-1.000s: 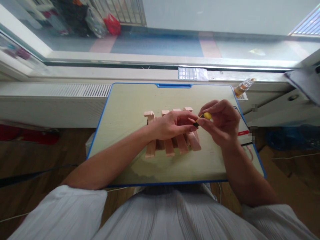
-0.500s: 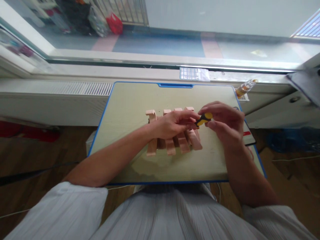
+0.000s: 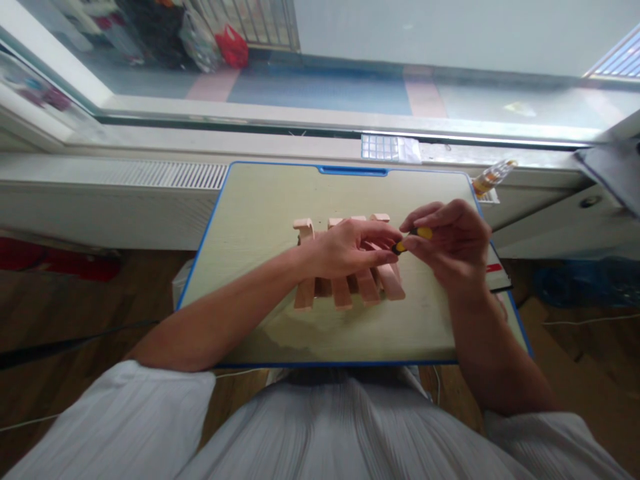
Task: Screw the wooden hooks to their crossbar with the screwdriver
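Note:
A light wooden piece with several curved slats (image 3: pixel 343 293) lies on the folding table. My left hand (image 3: pixel 345 250) reaches across its top, the fingers and thumb closed around the slat at the right end. In my right hand (image 3: pixel 450 243) a small yellow-and-black screwdriver (image 3: pixel 424 233) is pinched between thumb and fingers. Its black end points left and down, close to my left fingertips at the right end of the wood. The screwdriver's tip and whatever it touches are hidden by the fingers.
The table (image 3: pixel 270 193) has a blue rim and a blue handle slot at its far edge. A flat dark-edged object (image 3: pixel 500 270) lies at its right side. Behind stand a clear bottle with amber contents (image 3: pixel 493 178), a radiator (image 3: pixel 195 175) and a window sill with a paper packet (image 3: pixel 390 148).
My right fingers have shifted forward on the screwdriver and now cover the middle of its handle. My left hand and the wooden piece stay nearly where they were.

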Demonstrator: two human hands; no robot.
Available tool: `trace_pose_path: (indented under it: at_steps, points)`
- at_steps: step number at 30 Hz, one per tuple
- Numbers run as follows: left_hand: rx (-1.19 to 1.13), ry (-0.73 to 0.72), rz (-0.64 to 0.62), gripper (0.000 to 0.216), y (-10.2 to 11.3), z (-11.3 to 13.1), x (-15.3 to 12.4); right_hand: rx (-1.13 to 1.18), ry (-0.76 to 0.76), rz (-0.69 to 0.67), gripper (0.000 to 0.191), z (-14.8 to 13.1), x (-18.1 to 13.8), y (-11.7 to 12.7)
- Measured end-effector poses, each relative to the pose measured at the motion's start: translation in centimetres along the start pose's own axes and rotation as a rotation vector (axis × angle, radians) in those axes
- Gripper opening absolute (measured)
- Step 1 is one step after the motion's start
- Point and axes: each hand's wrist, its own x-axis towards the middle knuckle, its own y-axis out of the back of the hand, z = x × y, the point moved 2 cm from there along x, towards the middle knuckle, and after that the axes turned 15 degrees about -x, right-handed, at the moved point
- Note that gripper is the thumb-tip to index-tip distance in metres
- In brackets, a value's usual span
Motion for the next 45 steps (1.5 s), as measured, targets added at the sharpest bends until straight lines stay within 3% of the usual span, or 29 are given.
trace_pose_path:
  at_steps: [11,20,34,45]
  points:
    - [0.123,-0.112,0.093,0.018,-0.3,-0.3,0.0,0.01,0.045,0.039,0.048,0.1,0.0,-0.5]
    - [0.165,-0.113,0.064,0.025,0.1,-0.2,0.0,0.086,-0.053,-0.052,0.023,0.1,-0.2,0.3]
    - [0.11,-0.06,0.037,0.024,-0.2,0.7,0.1,0.006,-0.028,-0.014,0.025,0.7,0.0,0.5]
    - [0.049,-0.073,0.062,0.022,-0.1,-0.7,0.1,0.035,0.045,-0.013,0.041,0.8,0.0,-0.1]
